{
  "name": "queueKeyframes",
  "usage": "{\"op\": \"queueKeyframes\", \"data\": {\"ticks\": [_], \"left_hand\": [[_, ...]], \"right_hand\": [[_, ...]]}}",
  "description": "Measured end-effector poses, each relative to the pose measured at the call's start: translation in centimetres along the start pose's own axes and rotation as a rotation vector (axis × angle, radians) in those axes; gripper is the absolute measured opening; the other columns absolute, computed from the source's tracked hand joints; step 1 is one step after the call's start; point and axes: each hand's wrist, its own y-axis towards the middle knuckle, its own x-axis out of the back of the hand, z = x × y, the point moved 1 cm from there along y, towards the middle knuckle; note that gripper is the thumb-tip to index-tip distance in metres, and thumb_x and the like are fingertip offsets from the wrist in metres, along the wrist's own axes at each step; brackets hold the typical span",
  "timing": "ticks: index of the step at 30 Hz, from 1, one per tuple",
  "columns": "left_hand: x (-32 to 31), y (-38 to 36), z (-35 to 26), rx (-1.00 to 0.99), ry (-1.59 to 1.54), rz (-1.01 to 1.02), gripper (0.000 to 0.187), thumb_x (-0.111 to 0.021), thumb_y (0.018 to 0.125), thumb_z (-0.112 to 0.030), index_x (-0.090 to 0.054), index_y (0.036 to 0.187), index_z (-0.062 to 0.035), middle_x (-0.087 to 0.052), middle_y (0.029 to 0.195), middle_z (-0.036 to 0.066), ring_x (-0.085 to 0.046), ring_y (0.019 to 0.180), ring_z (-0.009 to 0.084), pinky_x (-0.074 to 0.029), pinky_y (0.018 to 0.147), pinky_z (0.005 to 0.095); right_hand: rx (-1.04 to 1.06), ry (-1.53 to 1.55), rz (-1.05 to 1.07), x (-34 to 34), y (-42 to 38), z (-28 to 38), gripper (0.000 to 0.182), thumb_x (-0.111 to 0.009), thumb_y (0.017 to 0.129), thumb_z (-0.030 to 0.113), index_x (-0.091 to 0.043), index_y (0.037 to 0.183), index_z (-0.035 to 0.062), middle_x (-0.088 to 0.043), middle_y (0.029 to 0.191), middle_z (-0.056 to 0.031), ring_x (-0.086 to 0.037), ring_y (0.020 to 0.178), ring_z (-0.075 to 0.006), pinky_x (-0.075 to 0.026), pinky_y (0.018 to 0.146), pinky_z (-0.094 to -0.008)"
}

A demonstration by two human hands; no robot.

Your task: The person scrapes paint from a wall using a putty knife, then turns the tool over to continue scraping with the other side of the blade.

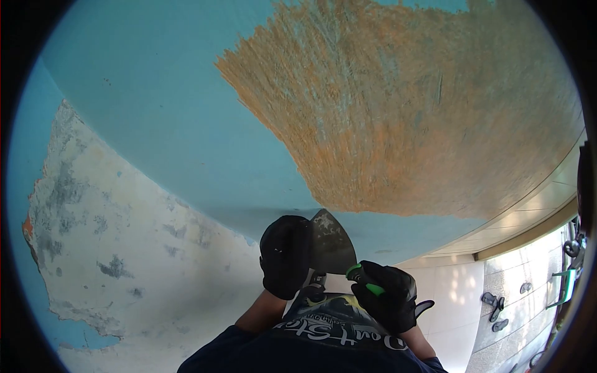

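Note:
My right hand (387,295), in a black glove, is wrapped round the green handle (375,289) of a putty knife. The knife's dark, worn metal blade (333,244) points up and to the left, with pale smears near its upper corner. My left hand (286,256), also gloved in black, is closed against the blade's left edge and covers part of it. Its fingertips are hidden. Just beyond the hands rises a blue wall (186,149) with a large scraped patch (373,124), orange-brown and streaked.
On the left, a side wall (143,248) shows white and grey patches with ragged blue paint at its edge. Pale floor tiles (443,289) lie below right. Sandals (494,303) and a green chair (564,287) are at the far right.

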Motion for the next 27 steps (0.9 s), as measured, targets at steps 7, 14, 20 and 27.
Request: {"op": "queueKeyframes", "data": {"ticks": [7,14,20,27], "left_hand": [[-0.5,-0.3,0.6,0.082,-0.066,0.028,0.008,-0.062,0.095,-0.003,-0.064,0.089,0.0018,-0.065,0.083,0.008,-0.060,0.077,0.0151,-0.048,0.071,0.0314],[-0.4,0.1,2.8,-0.081,-0.009,-0.143,0.007,-0.061,0.097,-0.004,-0.065,0.096,0.0020,-0.065,0.088,0.008,-0.060,0.082,0.0154,-0.049,0.075,0.0311],[3.5,3.9,-1.3,-0.104,-0.199,-0.189,0.005,-0.060,0.097,-0.002,-0.064,0.098,0.0009,-0.066,0.093,0.006,-0.060,0.084,0.0131,-0.049,0.079,0.0280],[-1.2,-1.4,2.0,0.016,-0.148,0.003,0.005,-0.062,0.096,-0.003,-0.066,0.096,0.0006,-0.067,0.091,0.006,-0.060,0.082,0.0102,-0.049,0.075,0.0277]], "right_hand": [[-0.070,0.013,0.011,0.5,-0.6,0.2,0.040,-0.084,0.075,0.013,-0.071,0.110,-0.0002,-0.074,0.085,-0.0156,-0.074,0.075,-0.0271,-0.058,0.067,-0.0358],[0.006,0.034,-0.026,-0.8,0.7,0.2,0.041,-0.084,0.075,0.012,-0.071,0.112,-0.0002,-0.073,0.083,-0.0157,-0.073,0.073,-0.0284,-0.057,0.065,-0.0358],[0.199,0.036,0.000,-0.7,5.1,4.1,0.041,-0.084,0.075,0.012,-0.071,0.111,-0.0005,-0.073,0.083,-0.0169,-0.072,0.071,-0.0322,-0.056,0.063,-0.0382],[-0.040,0.039,-0.029,0.3,-1.6,-0.5,0.037,-0.083,0.078,0.012,-0.072,0.110,-0.0022,-0.075,0.089,-0.0181,-0.076,0.080,-0.0304,-0.060,0.071,-0.0369]]}}
